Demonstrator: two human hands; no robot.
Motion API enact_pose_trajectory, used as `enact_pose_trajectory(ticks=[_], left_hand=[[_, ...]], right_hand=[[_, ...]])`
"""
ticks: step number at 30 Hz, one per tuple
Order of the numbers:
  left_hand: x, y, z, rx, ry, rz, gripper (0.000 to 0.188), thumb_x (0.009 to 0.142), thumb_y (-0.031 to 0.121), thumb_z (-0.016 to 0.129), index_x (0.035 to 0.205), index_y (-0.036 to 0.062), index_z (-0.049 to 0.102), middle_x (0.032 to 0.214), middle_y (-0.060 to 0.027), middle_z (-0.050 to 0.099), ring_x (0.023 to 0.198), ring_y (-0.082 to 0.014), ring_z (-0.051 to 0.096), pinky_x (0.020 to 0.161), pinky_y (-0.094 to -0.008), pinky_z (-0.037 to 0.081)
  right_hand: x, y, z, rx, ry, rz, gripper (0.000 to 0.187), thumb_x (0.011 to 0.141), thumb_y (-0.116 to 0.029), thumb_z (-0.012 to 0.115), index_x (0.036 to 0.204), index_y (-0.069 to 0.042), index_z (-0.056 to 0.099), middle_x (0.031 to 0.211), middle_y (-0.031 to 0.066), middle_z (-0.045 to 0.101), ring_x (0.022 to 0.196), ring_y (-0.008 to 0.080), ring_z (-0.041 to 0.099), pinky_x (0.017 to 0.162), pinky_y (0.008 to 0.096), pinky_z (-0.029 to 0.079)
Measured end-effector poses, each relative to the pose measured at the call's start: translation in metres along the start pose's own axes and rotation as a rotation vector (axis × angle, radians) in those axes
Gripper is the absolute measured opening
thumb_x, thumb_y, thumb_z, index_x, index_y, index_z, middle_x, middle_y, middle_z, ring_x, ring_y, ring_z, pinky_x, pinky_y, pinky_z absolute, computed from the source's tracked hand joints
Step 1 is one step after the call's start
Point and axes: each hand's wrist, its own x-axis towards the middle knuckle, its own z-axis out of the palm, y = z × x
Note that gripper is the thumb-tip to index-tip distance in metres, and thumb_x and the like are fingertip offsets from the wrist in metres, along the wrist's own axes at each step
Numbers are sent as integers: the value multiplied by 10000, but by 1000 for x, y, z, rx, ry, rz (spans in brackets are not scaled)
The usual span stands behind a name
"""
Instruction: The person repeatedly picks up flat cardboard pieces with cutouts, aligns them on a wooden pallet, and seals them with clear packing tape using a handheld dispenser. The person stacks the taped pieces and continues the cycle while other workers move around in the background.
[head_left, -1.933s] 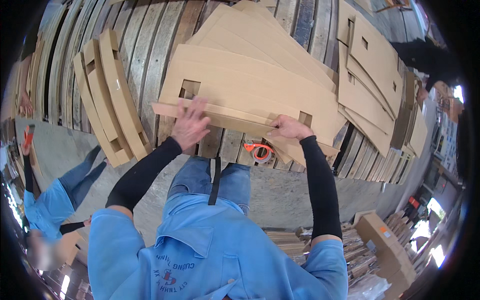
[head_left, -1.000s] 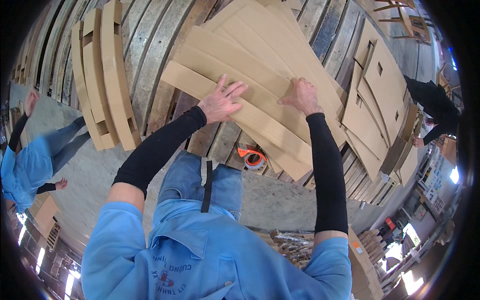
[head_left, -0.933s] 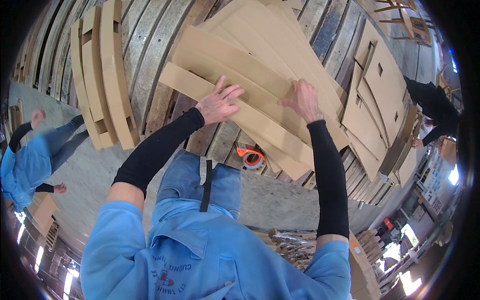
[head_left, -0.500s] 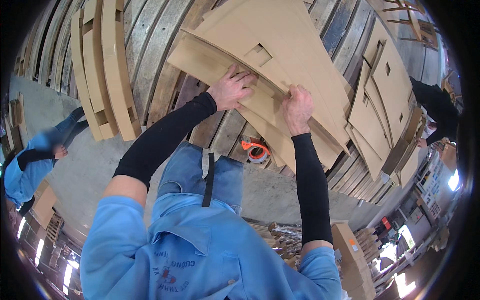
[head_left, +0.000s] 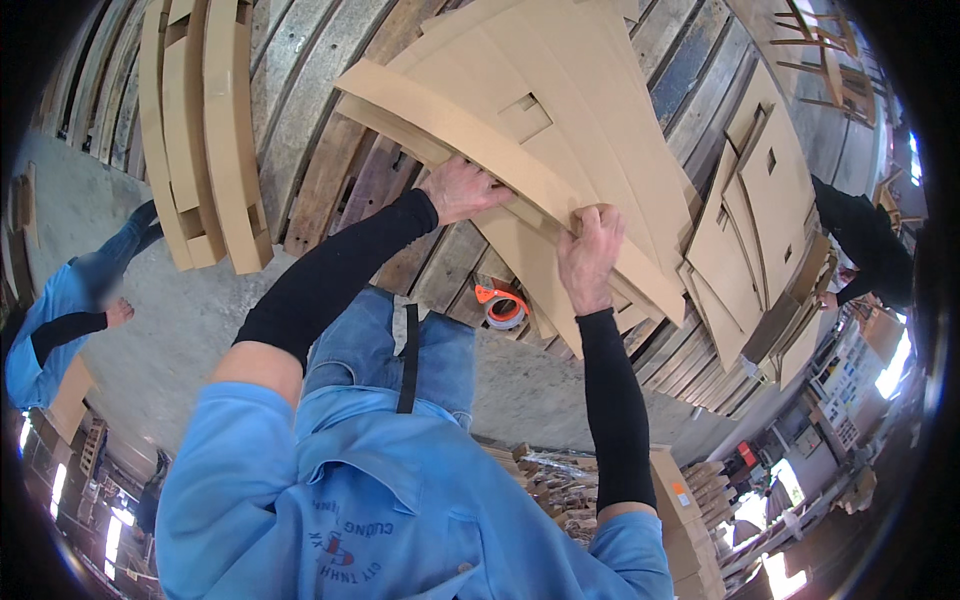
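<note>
A long cardboard piece (head_left: 432, 112) lies across the pallet in front of me, its narrow strip folded up along a crease. My left hand (head_left: 466, 190) grips its near edge, with the fingertips hidden under the fold. Further right, my right hand (head_left: 590, 255) is closed over the same strip, fingers curled on its upper edge. Beyond the fold spreads a stack of flat cardboard sheets (head_left: 600, 120); a rectangular cutout shows in the top one. An orange tape dispenser (head_left: 502, 307) with a roll sits on the pallet, between my forearms.
Folded long cardboard pieces (head_left: 230, 130) stand side by side at the left on the wooden slats (head_left: 310, 90). More cut cardboard sheets (head_left: 765, 205) lie at the right, near a co-worker in black (head_left: 868, 235). Another person in blue (head_left: 50, 325) is at far left.
The cardboard's narrow strip has turned up and over, so its broad face now shows along the length. My hands stay on it, with the right one slightly lower and further left.
</note>
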Motion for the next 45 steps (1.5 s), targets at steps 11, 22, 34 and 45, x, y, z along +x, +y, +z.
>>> enact_pose_trajectory(ticks=[11,22,34,45], left_hand=[[-50,48,-38,-363,157,300,229,827,293,716,1012,157,715,1484,-99,544,1388,-304,498,1185,-560,356],[35,3,-41,120,-208,206,395,820,362,728,1185,234,649,1382,-184,515,1242,-340,521,992,-503,419],[58,2,-47,-32,-256,-209,337,850,424,744,1021,134,721,1478,-190,454,1299,-365,504,1023,-523,443],[51,1,-45,-124,-160,-221,328,831,419,745,948,112,741,1450,-177,471,1294,-356,513,1044,-499,455]], right_hand=[[-33,1,43,-211,-58,-151,855,784,-361,837,1540,-210,469,1515,227,409,1418,419,376,1164,644,265],[-76,-29,30,132,135,-90,617,830,-126,773,1417,-119,585,1456,232,467,1376,434,428,1158,615,316],[-205,10,129,93,-453,262,547,791,-130,778,1298,-39,593,1100,177,666,1045,385,662,892,492,557],[-197,-23,39,1153,-658,1062,286,807,-13,709,1068,-41,595,1003,69,686,882,182,677,730,329,551]])
